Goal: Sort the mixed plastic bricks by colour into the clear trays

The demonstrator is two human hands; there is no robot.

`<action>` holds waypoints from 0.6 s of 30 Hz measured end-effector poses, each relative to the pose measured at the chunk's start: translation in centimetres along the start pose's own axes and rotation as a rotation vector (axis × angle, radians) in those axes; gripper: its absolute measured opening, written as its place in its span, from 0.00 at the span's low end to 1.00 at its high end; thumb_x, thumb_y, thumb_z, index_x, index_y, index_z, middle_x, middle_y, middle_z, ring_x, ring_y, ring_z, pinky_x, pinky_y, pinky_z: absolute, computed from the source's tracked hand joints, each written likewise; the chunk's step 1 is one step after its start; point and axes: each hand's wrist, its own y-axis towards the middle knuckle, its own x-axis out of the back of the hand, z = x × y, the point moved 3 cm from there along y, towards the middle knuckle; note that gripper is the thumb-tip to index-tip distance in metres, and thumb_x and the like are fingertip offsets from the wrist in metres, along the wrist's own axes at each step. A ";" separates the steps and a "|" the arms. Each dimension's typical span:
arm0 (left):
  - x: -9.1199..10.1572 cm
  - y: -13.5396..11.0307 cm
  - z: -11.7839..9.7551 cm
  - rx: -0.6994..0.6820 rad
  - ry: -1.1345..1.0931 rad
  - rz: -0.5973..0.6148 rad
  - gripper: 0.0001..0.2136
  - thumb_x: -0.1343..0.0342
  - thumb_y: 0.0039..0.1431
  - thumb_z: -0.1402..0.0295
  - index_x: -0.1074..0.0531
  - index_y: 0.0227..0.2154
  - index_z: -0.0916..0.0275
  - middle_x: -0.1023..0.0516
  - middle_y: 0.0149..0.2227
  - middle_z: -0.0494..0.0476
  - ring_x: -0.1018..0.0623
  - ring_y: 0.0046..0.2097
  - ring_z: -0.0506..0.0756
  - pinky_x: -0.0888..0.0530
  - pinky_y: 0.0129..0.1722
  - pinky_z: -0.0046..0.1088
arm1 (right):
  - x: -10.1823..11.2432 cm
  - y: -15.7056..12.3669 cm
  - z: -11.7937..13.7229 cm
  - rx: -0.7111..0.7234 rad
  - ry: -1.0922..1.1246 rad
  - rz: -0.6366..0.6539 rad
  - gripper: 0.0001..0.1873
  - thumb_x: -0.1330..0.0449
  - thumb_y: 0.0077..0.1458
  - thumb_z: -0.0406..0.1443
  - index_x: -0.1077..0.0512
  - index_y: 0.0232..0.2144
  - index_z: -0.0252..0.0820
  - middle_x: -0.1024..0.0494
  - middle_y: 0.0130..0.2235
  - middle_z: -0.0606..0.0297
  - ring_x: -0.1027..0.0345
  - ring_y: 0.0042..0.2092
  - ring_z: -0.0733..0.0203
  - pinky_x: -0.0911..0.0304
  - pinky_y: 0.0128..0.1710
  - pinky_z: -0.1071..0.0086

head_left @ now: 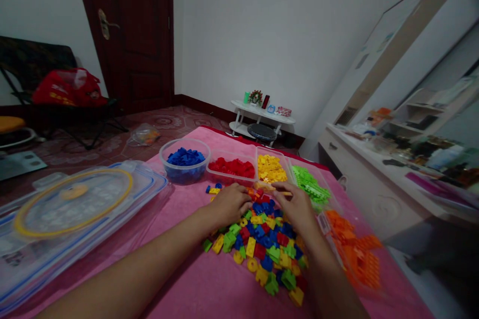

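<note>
A mixed pile of toy building bricks (258, 244) in red, blue, yellow and green is spread over the pink cloth. My left hand (232, 204) rests at the pile's upper left edge, fingers curled down together; whatever they pinch is hidden. At the upper right side, my right hand (295, 204) has thumb and fingers closed around a slim orange-tan piece (265, 186), whose exact kind is unclear. A few blue and yellow bricks (214, 189) lie just beyond my left hand.
Sorted bricks fill a round tub of blue (166, 167) and boxes of red (232, 167), yellow (271, 167), green (310, 184) and orange (355, 249). Stacked clear lids (93, 219) lie left. A cluttered dresser (374, 174) stands right; a small white shelf (239, 105) is beyond the table.
</note>
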 end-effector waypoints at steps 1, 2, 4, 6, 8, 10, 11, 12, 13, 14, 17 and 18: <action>-0.2 0.0 -0.1 0.008 0.042 -0.009 0.13 0.53 0.61 0.66 0.23 0.38 0.62 0.23 0.40 0.62 0.28 0.45 0.58 0.33 0.46 0.34 | 0.5 0.3 -0.1 -0.028 0.009 -0.032 0.14 0.44 0.49 0.37 0.24 0.37 0.38 0.22 0.41 0.56 0.28 0.42 0.54 0.34 0.43 0.61; -0.4 0.0 -0.1 0.016 0.078 -0.012 0.13 0.53 0.61 0.66 0.23 0.37 0.62 0.23 0.39 0.62 0.28 0.44 0.58 0.33 0.45 0.34 | 0.8 0.5 -0.1 -0.050 0.015 -0.057 0.14 0.44 0.49 0.37 0.24 0.36 0.38 0.21 0.40 0.55 0.28 0.42 0.53 0.34 0.42 0.61; -0.6 0.0 0.0 0.034 0.097 -0.019 0.12 0.52 0.60 0.66 0.23 0.35 0.62 0.23 0.37 0.62 0.28 0.42 0.58 0.33 0.43 0.33 | 1.2 0.8 0.0 -0.082 0.027 -0.066 0.13 0.43 0.47 0.37 0.24 0.34 0.37 0.21 0.39 0.55 0.28 0.41 0.53 0.34 0.43 0.61; -0.4 -0.1 0.2 0.048 0.045 -0.027 0.11 0.49 0.57 0.66 0.23 0.34 0.62 0.23 0.35 0.60 0.27 0.40 0.57 0.34 0.40 0.30 | 0.7 0.9 0.2 -0.104 0.062 -0.014 0.14 0.43 0.46 0.38 0.24 0.34 0.37 0.20 0.37 0.56 0.28 0.38 0.54 0.34 0.41 0.61; -0.2 -0.1 0.6 0.064 -0.059 -0.015 0.10 0.48 0.56 0.66 0.23 0.33 0.62 0.23 0.31 0.56 0.27 0.34 0.54 0.35 0.34 0.27 | -0.3 0.5 0.6 -0.097 0.108 0.080 0.14 0.43 0.47 0.38 0.24 0.35 0.37 0.20 0.36 0.57 0.28 0.36 0.55 0.34 0.38 0.62; -0.1 0.0 1.0 0.090 -0.182 0.018 0.13 0.50 0.58 0.64 0.23 0.28 0.65 0.25 0.25 0.52 0.30 0.27 0.50 0.39 0.27 0.24 | -1.7 -0.1 1.1 -0.055 0.118 0.167 0.13 0.43 0.48 0.38 0.23 0.35 0.39 0.20 0.35 0.59 0.28 0.35 0.56 0.34 0.38 0.63; -0.1 0.0 1.2 0.106 -0.243 0.032 0.16 0.52 0.59 0.62 0.24 0.26 0.66 0.28 0.22 0.51 0.33 0.24 0.49 0.41 0.25 0.24 | -2.3 -0.4 1.3 -0.023 0.102 0.204 0.13 0.43 0.47 0.37 0.23 0.35 0.40 0.20 0.36 0.60 0.28 0.36 0.56 0.34 0.39 0.63; -0.1 0.0 1.4 0.124 -0.299 0.038 0.19 0.54 0.60 0.61 0.24 0.25 0.67 0.29 0.20 0.50 0.34 0.23 0.48 0.43 0.23 0.23 | -3.0 -0.8 1.5 0.012 0.077 0.238 0.13 0.42 0.47 0.36 0.23 0.35 0.40 0.20 0.37 0.60 0.28 0.38 0.55 0.35 0.41 0.63; 0.0 0.1 1.4 0.138 -0.348 0.036 0.20 0.55 0.61 0.60 0.24 0.24 0.67 0.30 0.20 0.49 0.35 0.23 0.48 0.43 0.23 0.23 | -3.5 -1.1 1.7 0.042 0.051 0.268 0.14 0.42 0.46 0.35 0.23 0.36 0.41 0.20 0.38 0.61 0.29 0.40 0.55 0.36 0.43 0.62; 0.1 0.1 1.5 0.149 -0.390 0.028 0.20 0.55 0.61 0.61 0.24 0.25 0.68 0.30 0.20 0.49 0.35 0.23 0.48 0.43 0.23 0.22 | -4.0 -1.3 1.8 0.065 0.030 0.298 0.15 0.42 0.46 0.34 0.23 0.38 0.42 0.20 0.39 0.61 0.29 0.42 0.54 0.37 0.45 0.61; 0.3 0.3 1.4 0.184 -0.447 -0.007 0.17 0.53 0.59 0.63 0.25 0.25 0.68 0.30 0.21 0.49 0.34 0.25 0.48 0.42 0.24 0.21 | -4.4 -1.7 1.9 0.081 0.008 0.348 0.17 0.43 0.46 0.32 0.23 0.39 0.42 0.21 0.40 0.62 0.29 0.42 0.54 0.37 0.45 0.62; 0.4 0.3 1.4 0.195 -0.451 -0.027 0.16 0.53 0.58 0.64 0.25 0.24 0.68 0.29 0.21 0.50 0.33 0.25 0.48 0.41 0.24 0.21 | -4.3 -1.7 2.0 0.074 0.005 0.344 0.17 0.43 0.45 0.31 0.23 0.39 0.42 0.20 0.39 0.62 0.29 0.41 0.55 0.37 0.43 0.63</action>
